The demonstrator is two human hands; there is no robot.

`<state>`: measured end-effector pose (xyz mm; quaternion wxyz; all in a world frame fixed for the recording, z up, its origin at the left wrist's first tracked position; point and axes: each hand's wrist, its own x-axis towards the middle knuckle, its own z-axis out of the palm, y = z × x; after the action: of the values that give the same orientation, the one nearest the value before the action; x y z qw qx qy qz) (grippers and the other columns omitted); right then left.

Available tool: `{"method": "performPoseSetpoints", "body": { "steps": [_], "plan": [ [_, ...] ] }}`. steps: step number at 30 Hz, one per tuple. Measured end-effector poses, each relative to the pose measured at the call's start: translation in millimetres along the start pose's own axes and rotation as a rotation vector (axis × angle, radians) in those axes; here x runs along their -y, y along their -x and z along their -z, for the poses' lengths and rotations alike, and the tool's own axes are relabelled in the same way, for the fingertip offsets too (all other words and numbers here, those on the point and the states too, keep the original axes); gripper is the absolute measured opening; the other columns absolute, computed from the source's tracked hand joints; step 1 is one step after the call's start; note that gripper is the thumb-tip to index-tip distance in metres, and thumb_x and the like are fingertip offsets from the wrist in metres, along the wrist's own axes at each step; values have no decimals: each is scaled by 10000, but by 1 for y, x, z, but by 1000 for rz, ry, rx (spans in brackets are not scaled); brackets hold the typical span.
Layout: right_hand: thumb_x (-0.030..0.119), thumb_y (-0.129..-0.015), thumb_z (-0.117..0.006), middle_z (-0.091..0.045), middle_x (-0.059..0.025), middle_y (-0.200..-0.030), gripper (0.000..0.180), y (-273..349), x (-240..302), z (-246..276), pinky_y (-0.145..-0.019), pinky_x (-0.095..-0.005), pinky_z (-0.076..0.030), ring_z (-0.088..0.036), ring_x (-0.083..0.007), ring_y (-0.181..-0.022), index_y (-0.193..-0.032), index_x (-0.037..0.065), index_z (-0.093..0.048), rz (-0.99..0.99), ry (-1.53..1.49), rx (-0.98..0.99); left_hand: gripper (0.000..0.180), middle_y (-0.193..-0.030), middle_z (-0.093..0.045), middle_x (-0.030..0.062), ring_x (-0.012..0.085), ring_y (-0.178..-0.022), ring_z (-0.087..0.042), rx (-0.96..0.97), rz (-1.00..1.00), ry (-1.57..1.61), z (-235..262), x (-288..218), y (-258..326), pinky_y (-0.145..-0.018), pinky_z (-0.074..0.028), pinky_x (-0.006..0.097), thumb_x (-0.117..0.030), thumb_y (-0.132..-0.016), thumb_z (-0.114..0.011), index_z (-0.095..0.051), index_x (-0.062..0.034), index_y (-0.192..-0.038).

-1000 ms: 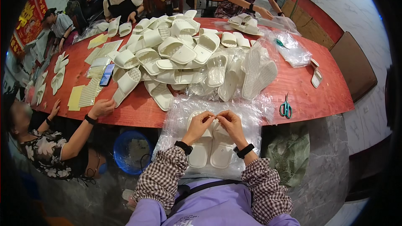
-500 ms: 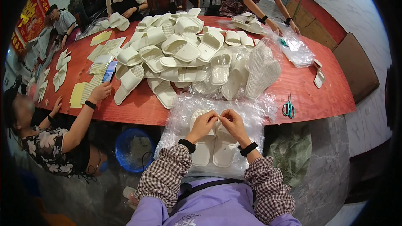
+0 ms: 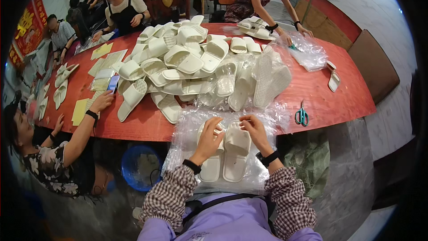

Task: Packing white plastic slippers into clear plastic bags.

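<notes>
Red covers the long table [image 3: 339, 102], which stands in a busy workroom with other people seated around it and a heap of white slippers [image 3: 187, 62] in the middle. At its near edge a pair of white slippers [image 3: 225, 151] lies side by side on a clear plastic bag [image 3: 187, 138], long axes running from the person toward the table, toes away. The left hand [image 3: 209, 138] and right hand [image 3: 254, 130] curl their fingers over the straps, pinching them. Green-handled scissors [image 3: 302, 116] lie well right of the fingers.

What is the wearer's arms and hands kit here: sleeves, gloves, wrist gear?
Both forearms wear brown-and-white checked sleeves with gathered cuffs. The left hand and right hand are bare, no gloves. Each wrist carries a black band: left band, right band, which looks like a watch.
</notes>
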<state>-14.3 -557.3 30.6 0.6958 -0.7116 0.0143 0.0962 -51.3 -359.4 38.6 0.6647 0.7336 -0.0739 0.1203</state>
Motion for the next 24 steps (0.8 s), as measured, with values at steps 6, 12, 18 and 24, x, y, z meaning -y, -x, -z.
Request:
{"method": "performPoseSetpoints", "body": {
  "steps": [6,12,18,24],
  "plan": [
    [-13,-895,-512,-682,-147,-979,178,-17,-20,34,-778,-338,-513,-653,-248,-873,-999,-21,-656,384,407,-115,233,-1142,-574,163,274,-914,-602,369,272,-317,21,-30,66,-769,-498,339,-86,-888,-583,-614,-56,-1117],
    [-30,-870,-502,-627,-153,-1029,253,-17,-43,41,-869,-345,-476,-610,-296,-971,-1058,4,-668,393,533,-82,505,-1192,-461,259,425,-1127,-434,367,-185,-842,-8,0,89,-948,-365,528,-285,-885,-615,-469,-77,-1322],
    [36,-919,-530,-605,-136,-1058,233,-17,-55,39,-868,-311,-457,-591,-258,-984,-1101,7,-671,322,467,-75,562,-1195,-460,235,406,-1111,-435,395,-7,-847,-26,18,82,-936,-368,501,-279,-889,-609,-419,-11,-1345],
    [65,-928,-538,-591,-117,-1062,223,-18,-59,37,-817,-289,-459,-583,-212,-944,-1095,5,-674,354,434,-58,475,-1112,-513,207,373,-1084,-473,203,-87,-800,3,-2,87,-892,-388,455,-225,-863,-633,-493,27,-1241]
  ]
}}
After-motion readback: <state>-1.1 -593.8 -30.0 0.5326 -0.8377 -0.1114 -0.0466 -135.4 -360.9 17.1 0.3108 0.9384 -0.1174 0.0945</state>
